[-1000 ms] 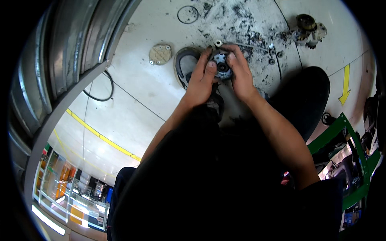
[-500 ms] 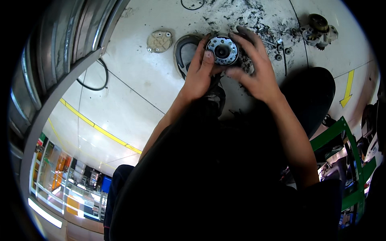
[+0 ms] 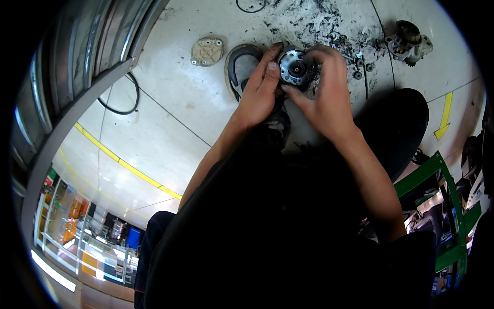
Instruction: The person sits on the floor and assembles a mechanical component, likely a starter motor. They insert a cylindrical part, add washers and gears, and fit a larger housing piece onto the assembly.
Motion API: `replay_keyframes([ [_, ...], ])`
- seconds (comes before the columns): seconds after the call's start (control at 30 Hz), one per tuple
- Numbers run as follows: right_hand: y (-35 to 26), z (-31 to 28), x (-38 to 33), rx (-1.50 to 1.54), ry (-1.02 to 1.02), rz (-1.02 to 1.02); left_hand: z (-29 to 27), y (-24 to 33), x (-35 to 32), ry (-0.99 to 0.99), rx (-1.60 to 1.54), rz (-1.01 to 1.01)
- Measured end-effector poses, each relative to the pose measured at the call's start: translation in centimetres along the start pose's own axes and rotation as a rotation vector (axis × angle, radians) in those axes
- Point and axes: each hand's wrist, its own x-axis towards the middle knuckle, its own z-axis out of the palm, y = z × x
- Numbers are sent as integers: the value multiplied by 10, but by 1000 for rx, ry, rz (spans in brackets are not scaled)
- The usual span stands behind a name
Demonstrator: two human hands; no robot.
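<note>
Between my two hands is a round metal part (image 3: 292,69) with a ring of holes in its silvery face and a dark hub in the centre. My left hand (image 3: 260,92) grips its left side, thumb resting on the rim. Curled around its right side, my right hand (image 3: 329,85) has the fingertips at the upper edge and the thumb at the lower edge. My sandal (image 3: 231,72), dark strap over a pale sole, shows just left of the part. Fingertips on both hands look blackened.
A tan cover plate (image 3: 207,52) lies on the floor to the left. Black debris (image 3: 319,23) is scattered beyond my hands. Small nuts and a thin rod (image 3: 366,77) lie to the right, near a metal assembly (image 3: 409,44). A shutter wall (image 3: 77,62) curves along the left.
The round part has shifted slightly right and tilted, its face turning toward the right. My right hand's fingers have closed in around its side; my left hand moved along with it.
</note>
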Motion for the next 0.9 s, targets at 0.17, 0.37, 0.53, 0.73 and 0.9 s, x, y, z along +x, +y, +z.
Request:
replay_keyframes([
  [0.17,-12,-6,5,-72,-6,80,1,9,-5,-11,-22,-129],
  [0.37,-16,-2,12,-51,-49,138,-3,7,-6,-27,-61,-149],
  [0.53,-6,-11,18,23,-117,97,-4,7,-5,-9,-47,-169],
  [0.73,4,-24,15,-26,-134,11,2,15,-4,-31,83,-139],
  [0.9,2,-24,6,-71,-97,-3,-5,3,-2,-58,328,71],
])
